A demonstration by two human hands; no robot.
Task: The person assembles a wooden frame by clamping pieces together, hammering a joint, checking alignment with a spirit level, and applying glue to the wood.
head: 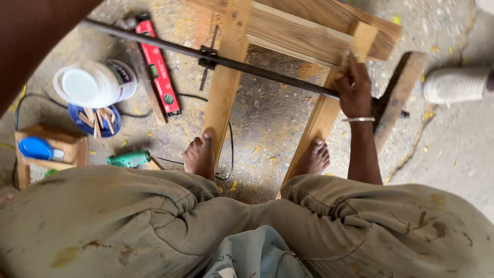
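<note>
**One hand on a long clamp bar across a wooden frame**

Nearest to the camera are two knees in stained olive trousers [154,226]. Just past them, two bare feet [200,154] rest on the concrete floor [267,118], each one touching a wooden rail. There are two such rails [224,87], running away from the person, and they meet wider cross boards [309,25] at the far end.

The right hand [354,90] wears one metal bangle [359,119]. Its fingers are wrapped tight around one long dark clamp bar [247,64], which lies across both rails. The hand is just where the bar crosses the right rail.

The left hand is outside the view; only a blurred part of the left arm [36,36] shows in the upper left corner, so I cannot tell its grip.

On the left side of the floor lie one green drill [128,159], one blue dish of small wooden pegs [95,119], one white tub [95,82] and one red level [158,67]. At the far right is one shoe of another person [455,85].
</note>
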